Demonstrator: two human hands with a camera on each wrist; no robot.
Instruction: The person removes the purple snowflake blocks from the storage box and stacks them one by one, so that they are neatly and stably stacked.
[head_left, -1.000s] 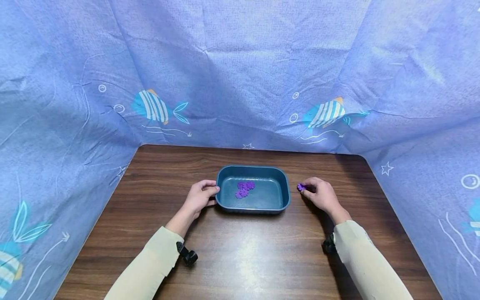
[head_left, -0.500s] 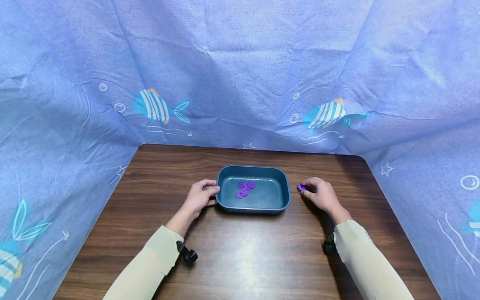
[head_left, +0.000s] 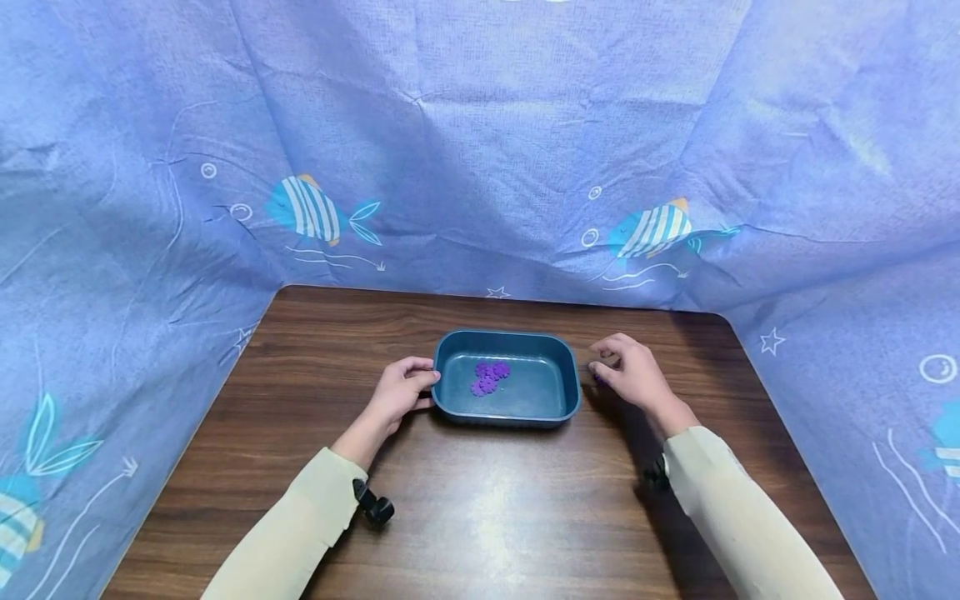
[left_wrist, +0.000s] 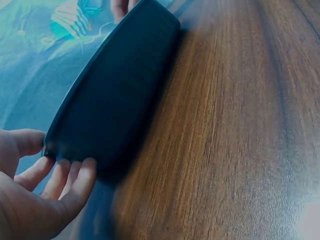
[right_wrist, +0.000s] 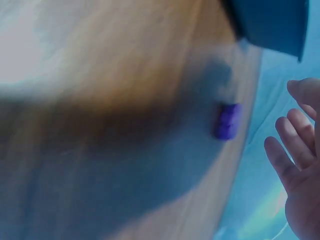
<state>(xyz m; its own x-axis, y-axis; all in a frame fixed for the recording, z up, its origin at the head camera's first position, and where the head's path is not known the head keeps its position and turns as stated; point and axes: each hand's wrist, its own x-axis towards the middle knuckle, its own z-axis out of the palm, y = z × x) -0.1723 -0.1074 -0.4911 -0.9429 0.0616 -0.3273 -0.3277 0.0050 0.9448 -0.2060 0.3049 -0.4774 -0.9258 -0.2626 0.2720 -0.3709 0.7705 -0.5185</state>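
Note:
A dark teal rectangular tray point(head_left: 536, 412) sits on the wooden table. My left hand point(head_left: 401, 390) pinches its left end, thumb over the rim and fingers against the outer wall, as the left wrist view point(left_wrist: 50, 195) also shows. Several flat purple flower-shaped pieces point(head_left: 489, 379) lie in the tray's left half. To the right of the tray, a short purple stack point(right_wrist: 228, 121) stands on the table, mostly covered by my hand in the head view. Above it hovers my right hand point(head_left: 633, 373), thumb and fingers apart, with nothing visible between them.
The brown table point(head_left: 480, 517) extends around the tray, with a rounded far edge. A blue fish-print cloth point(head_left: 480, 167) hangs behind and at both sides. Black wrist cameras point(head_left: 375, 507) are strapped near both sleeve cuffs.
My right hand has risen off the purple stack and its fingers have spread, leaving the stack on the table. The left hand and tray have stayed in place.

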